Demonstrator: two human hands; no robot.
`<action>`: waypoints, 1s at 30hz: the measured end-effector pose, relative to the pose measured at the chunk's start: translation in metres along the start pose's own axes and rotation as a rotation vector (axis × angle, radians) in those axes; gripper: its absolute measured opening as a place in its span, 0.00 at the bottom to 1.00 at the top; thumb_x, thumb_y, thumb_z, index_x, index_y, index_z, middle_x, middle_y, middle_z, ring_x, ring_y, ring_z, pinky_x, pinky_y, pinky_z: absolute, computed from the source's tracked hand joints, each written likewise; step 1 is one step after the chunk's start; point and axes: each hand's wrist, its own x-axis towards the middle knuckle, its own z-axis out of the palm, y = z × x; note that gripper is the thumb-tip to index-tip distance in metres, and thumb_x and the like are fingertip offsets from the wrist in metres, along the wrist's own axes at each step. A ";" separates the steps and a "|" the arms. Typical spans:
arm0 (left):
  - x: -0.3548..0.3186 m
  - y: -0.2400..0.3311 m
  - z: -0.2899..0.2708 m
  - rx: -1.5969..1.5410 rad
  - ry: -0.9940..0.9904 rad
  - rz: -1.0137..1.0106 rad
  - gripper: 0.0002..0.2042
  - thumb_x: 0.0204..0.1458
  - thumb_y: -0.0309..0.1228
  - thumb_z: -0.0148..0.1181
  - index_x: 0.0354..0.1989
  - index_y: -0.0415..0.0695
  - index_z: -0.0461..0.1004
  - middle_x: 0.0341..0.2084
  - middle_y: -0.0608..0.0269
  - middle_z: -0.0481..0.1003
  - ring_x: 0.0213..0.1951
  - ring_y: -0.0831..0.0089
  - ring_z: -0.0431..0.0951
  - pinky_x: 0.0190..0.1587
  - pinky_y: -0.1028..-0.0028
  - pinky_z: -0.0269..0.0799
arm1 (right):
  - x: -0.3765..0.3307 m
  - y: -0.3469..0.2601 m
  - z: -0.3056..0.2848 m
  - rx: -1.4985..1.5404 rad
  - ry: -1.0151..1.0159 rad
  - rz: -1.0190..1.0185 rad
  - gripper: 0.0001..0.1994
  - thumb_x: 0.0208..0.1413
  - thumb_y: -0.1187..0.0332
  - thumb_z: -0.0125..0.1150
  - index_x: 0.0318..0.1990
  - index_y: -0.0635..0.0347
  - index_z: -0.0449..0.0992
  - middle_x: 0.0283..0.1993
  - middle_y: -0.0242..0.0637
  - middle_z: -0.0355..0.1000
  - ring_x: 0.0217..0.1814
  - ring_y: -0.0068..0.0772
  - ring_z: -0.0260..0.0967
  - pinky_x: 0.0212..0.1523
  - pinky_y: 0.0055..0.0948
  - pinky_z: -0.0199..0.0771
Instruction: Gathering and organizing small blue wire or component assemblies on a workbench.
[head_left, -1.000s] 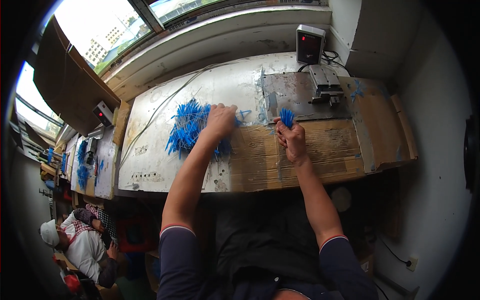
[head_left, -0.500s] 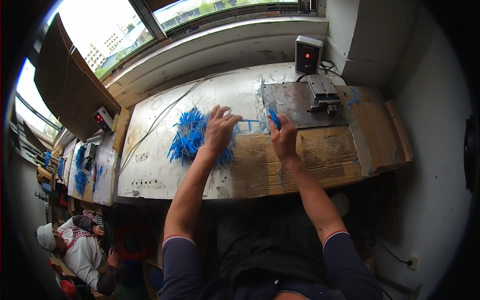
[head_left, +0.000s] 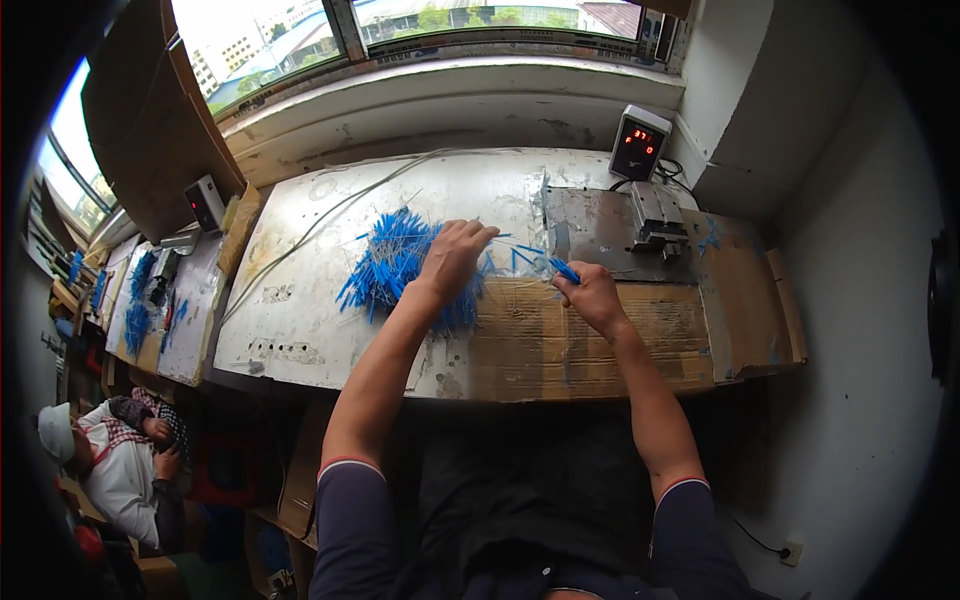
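A heap of thin blue strips with pale wire-like ends point(head_left: 395, 262) lies on the pale worktop. Over the heap's right side, my left hand point(head_left: 452, 258) is closed, fingertips pinched together; a thin strip pokes out past them, only faintly visible. My right hand point(head_left: 596, 300) grips a small bundle of blue strips point(head_left: 566, 271), whose ends point up and left. Between the hands, a few loose blue strips point(head_left: 522, 257) rest on the table beside the metal plate.
A dark metal plate point(head_left: 590, 225) carries a metal fixture point(head_left: 657, 222). Behind it stands a box with a lit red display point(head_left: 640, 143). Cardboard point(head_left: 600, 335) covers the near right worktop. A cable point(head_left: 300, 245) crosses the left side. Far left, another person point(head_left: 120, 470) sits near a similar bench.
The whole view has shifted. My hands are a little farther apart, the right one lower and turned with its bundle. More red digits glow on the display box.
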 end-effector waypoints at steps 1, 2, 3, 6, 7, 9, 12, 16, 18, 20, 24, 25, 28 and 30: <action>0.002 -0.001 -0.001 -0.031 0.026 -0.048 0.16 0.52 0.18 0.52 0.47 0.44 0.78 0.37 0.57 0.78 0.43 0.59 0.77 0.51 0.63 0.71 | 0.002 0.024 0.001 0.118 -0.034 -0.039 0.08 0.59 0.67 0.62 0.31 0.62 0.76 0.21 0.33 0.73 0.22 0.24 0.72 0.26 0.30 0.71; 0.002 -0.002 -0.002 -0.057 0.049 -0.098 0.16 0.52 0.18 0.52 0.48 0.44 0.78 0.37 0.56 0.78 0.43 0.58 0.77 0.50 0.63 0.71 | -0.002 0.023 0.002 0.115 -0.034 -0.043 0.08 0.59 0.67 0.62 0.31 0.62 0.76 0.21 0.33 0.73 0.22 0.24 0.72 0.26 0.30 0.71; 0.002 -0.002 -0.004 -0.086 0.066 -0.136 0.14 0.55 0.20 0.53 0.48 0.44 0.78 0.36 0.55 0.78 0.42 0.57 0.77 0.47 0.63 0.72 | -0.006 0.022 0.002 0.339 -0.098 0.050 0.07 0.60 0.67 0.61 0.34 0.61 0.76 0.22 0.32 0.73 0.23 0.24 0.73 0.27 0.28 0.72; 0.006 0.000 -0.007 -0.147 0.146 -0.190 0.17 0.51 0.15 0.51 0.47 0.40 0.79 0.34 0.54 0.78 0.41 0.56 0.77 0.48 0.63 0.72 | -0.011 0.017 0.010 0.710 -0.156 0.119 0.05 0.63 0.69 0.59 0.40 0.61 0.74 0.24 0.31 0.73 0.26 0.24 0.72 0.30 0.26 0.73; 0.008 0.000 -0.007 -0.150 0.178 -0.194 0.16 0.51 0.16 0.52 0.47 0.41 0.79 0.33 0.54 0.77 0.41 0.56 0.77 0.47 0.62 0.72 | -0.011 0.014 0.015 0.859 -0.153 0.102 0.05 0.64 0.70 0.58 0.42 0.60 0.73 0.26 0.32 0.73 0.28 0.24 0.72 0.32 0.26 0.74; 0.012 0.003 -0.012 -0.160 0.201 -0.223 0.14 0.54 0.19 0.54 0.48 0.42 0.78 0.33 0.55 0.78 0.38 0.58 0.78 0.44 0.64 0.73 | -0.008 0.009 0.023 0.981 -0.163 0.079 0.05 0.64 0.71 0.57 0.44 0.61 0.73 0.28 0.34 0.74 0.30 0.27 0.73 0.34 0.28 0.75; 0.022 0.005 -0.016 -0.223 0.245 -0.296 0.12 0.58 0.21 0.56 0.49 0.43 0.78 0.32 0.57 0.78 0.35 0.63 0.80 0.39 0.67 0.74 | 0.001 0.003 0.032 1.197 -0.190 0.035 0.07 0.65 0.72 0.55 0.47 0.65 0.73 0.33 0.36 0.74 0.33 0.30 0.74 0.38 0.31 0.78; 0.038 0.004 -0.021 -0.308 0.330 -0.353 0.11 0.60 0.22 0.55 0.50 0.42 0.78 0.32 0.57 0.78 0.34 0.67 0.81 0.37 0.71 0.75 | 0.016 0.002 0.039 1.353 -0.271 -0.007 0.09 0.65 0.72 0.55 0.48 0.67 0.73 0.37 0.37 0.74 0.38 0.31 0.76 0.40 0.32 0.79; 0.046 0.005 -0.023 -0.319 0.295 -0.369 0.11 0.60 0.23 0.55 0.50 0.41 0.78 0.32 0.58 0.78 0.35 0.68 0.81 0.39 0.72 0.75 | 0.023 0.004 0.041 1.386 -0.274 -0.009 0.09 0.65 0.72 0.55 0.48 0.67 0.73 0.36 0.37 0.74 0.37 0.31 0.75 0.40 0.33 0.79; 0.052 0.004 -0.019 -0.333 0.252 -0.359 0.11 0.62 0.24 0.54 0.49 0.40 0.78 0.33 0.57 0.78 0.35 0.70 0.80 0.40 0.72 0.75 | 0.027 0.006 0.042 1.418 -0.273 -0.009 0.09 0.65 0.72 0.55 0.48 0.67 0.73 0.35 0.37 0.74 0.37 0.31 0.75 0.40 0.33 0.79; 0.056 0.004 -0.002 -0.546 0.138 -0.400 0.11 0.63 0.26 0.53 0.50 0.39 0.77 0.32 0.59 0.78 0.35 0.73 0.80 0.41 0.73 0.75 | 0.032 0.007 0.033 1.457 -0.154 0.050 0.07 0.64 0.73 0.55 0.46 0.65 0.73 0.33 0.34 0.72 0.31 0.25 0.70 0.32 0.25 0.71; 0.056 0.005 0.002 -0.684 0.085 -0.453 0.13 0.60 0.21 0.51 0.52 0.39 0.76 0.31 0.59 0.78 0.33 0.73 0.78 0.39 0.73 0.75 | 0.033 0.009 0.030 1.480 -0.115 0.085 0.06 0.63 0.73 0.56 0.45 0.64 0.74 0.32 0.33 0.71 0.27 0.21 0.66 0.27 0.21 0.66; 0.067 0.013 0.012 -0.948 -0.054 -0.541 0.13 0.60 0.22 0.51 0.52 0.38 0.74 0.30 0.61 0.77 0.31 0.75 0.76 0.36 0.75 0.74 | 0.038 0.032 0.018 1.587 -0.092 0.087 0.05 0.62 0.72 0.57 0.42 0.62 0.74 0.29 0.28 0.67 0.20 0.15 0.56 0.19 0.16 0.52; 0.073 0.019 0.017 -1.069 -0.149 -0.585 0.11 0.64 0.27 0.52 0.51 0.37 0.73 0.29 0.65 0.75 0.30 0.78 0.75 0.35 0.77 0.73 | 0.036 0.029 0.017 1.558 0.027 0.171 0.07 0.61 0.70 0.59 0.43 0.62 0.75 0.25 0.24 0.63 0.16 0.11 0.49 0.15 0.16 0.46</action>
